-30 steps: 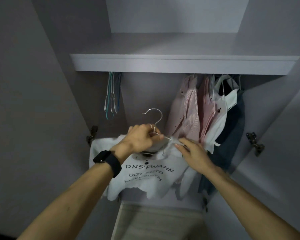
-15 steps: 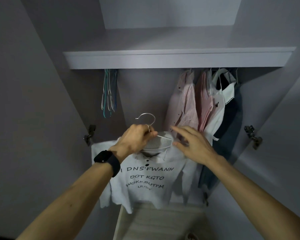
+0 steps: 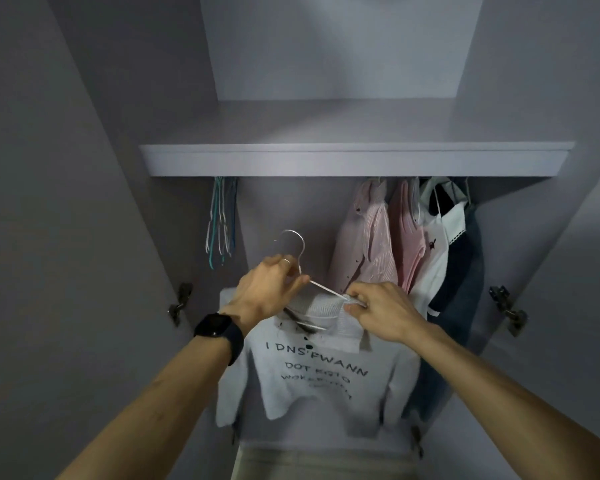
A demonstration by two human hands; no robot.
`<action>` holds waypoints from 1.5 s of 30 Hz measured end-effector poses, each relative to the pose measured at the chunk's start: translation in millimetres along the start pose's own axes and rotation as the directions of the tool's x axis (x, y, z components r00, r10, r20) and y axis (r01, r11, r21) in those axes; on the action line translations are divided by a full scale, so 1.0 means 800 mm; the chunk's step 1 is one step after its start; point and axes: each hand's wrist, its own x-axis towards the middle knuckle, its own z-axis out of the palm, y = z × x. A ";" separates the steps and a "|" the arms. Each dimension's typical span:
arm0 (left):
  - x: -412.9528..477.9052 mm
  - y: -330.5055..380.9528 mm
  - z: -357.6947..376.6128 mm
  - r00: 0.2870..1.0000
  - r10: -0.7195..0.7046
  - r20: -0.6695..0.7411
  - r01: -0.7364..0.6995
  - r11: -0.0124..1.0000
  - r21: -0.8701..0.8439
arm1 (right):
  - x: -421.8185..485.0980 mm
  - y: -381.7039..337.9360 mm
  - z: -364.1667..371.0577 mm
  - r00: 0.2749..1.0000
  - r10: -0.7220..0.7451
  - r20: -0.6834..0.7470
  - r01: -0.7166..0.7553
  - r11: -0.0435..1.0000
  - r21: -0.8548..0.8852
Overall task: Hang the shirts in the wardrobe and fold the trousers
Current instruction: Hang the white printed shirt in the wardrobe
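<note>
Shirt (image 3: 321, 374), white, black lettering, ribbed collar, on hanger (image 3: 326, 289)

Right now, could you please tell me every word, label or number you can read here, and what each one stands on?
"I DNS'FWANN": top line printed on the white shirt.
"DOT", then a blurred word: second line, same shirt.
"WOK", rest blurred: third line.
Fourth line: too small to read.
Watch: dark face, nothing legible.

Wardrobe shelf (image 3: 354, 164); beneath hang shirts (image 3: 378, 244); spare hangers (image 3: 220, 220)
</note>
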 end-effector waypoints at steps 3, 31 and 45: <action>0.017 -0.025 -0.019 0.999 0.035 -0.036 -0.030 0.990 0.138 | 0.017 -0.013 -0.014 0.995 0.087 0.040 -0.089 0.996 0.029; 0.190 -0.036 -0.062 0.639 0.190 -0.746 -0.038 0.976 0.216 | 0.208 0.031 0.056 0.833 0.528 -0.166 -0.414 0.794 0.445; 0.219 -0.045 -0.040 0.473 0.201 -0.858 0.013 0.972 0.234 | 0.262 0.062 0.047 0.761 0.398 -0.512 -0.198 0.895 0.401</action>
